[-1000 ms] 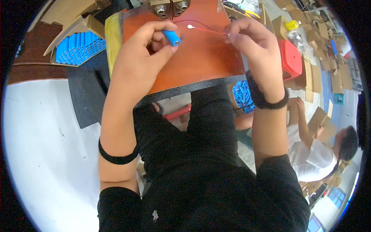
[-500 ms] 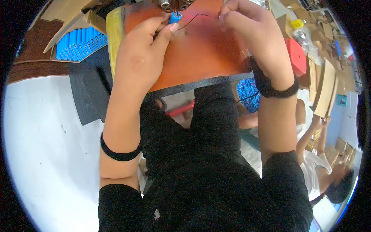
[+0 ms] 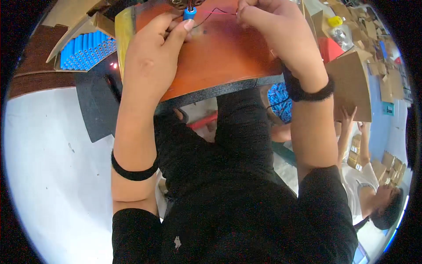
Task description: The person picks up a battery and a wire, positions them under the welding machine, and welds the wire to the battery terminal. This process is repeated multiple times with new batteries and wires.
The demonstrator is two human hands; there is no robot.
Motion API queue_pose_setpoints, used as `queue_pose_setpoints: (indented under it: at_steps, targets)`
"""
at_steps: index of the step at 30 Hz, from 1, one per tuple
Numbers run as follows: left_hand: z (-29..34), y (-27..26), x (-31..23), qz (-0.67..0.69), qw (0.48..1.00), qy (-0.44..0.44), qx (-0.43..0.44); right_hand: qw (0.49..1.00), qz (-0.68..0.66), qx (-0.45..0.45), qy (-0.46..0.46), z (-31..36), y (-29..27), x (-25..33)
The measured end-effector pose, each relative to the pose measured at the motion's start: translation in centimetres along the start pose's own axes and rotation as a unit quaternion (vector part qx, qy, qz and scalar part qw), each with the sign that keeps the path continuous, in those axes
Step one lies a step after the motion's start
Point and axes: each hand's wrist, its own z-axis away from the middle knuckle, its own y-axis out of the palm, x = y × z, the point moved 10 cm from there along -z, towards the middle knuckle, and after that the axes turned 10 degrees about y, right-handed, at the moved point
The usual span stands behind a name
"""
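Note:
Between the thumb and fingers of my left hand [image 3: 149, 59] is a blue cylindrical battery cell [image 3: 189, 14], its far end directly under the metal tips of a machine [image 3: 190, 4] at the top edge. Whether the tips touch the cell is hard to make out. A thin red wire [image 3: 220, 12] and a kinked black wire [image 3: 206, 18] stretch from near the cell toward my right hand [image 3: 277, 33], whose fingers pinch them closed. Both hands are above an orange-brown work surface [image 3: 220, 57].
On the left, a cardboard box [image 3: 56, 53] holds rows of blue cells. More blue cells fill a container [image 3: 280, 103] below the surface's right side. A red container [image 3: 329, 48] and a bottle with a yellow cap [image 3: 338, 31] stand right. Nearby, another person handles a cardboard box [image 3: 349, 86].
The whole view has shifted slightly, with my hands and the cell appearing a little farther left and up. Both grips stay the same. The other person's cardboard has turned broadside, showing a wider face.

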Motion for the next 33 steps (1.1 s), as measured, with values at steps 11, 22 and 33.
queue_pose_setpoints:
  at_steps: [11,22,33]
  targets:
    - [1.1,1.1,-3.3,0.022,0.987,0.160,0.023,0.996,0.049,-0.034,-0.063,3.1,-2.4,0.9]
    - [0.8,-11.5,6.2,-0.541,0.828,0.134,-0.058,0.967,0.103,-0.201,0.117,15.6,-17.5,-10.9]
    - [-0.9,-10.5,10.5,-0.673,0.733,0.091,0.039,0.926,0.257,-0.268,0.065,13.7,-18.0,-20.8]
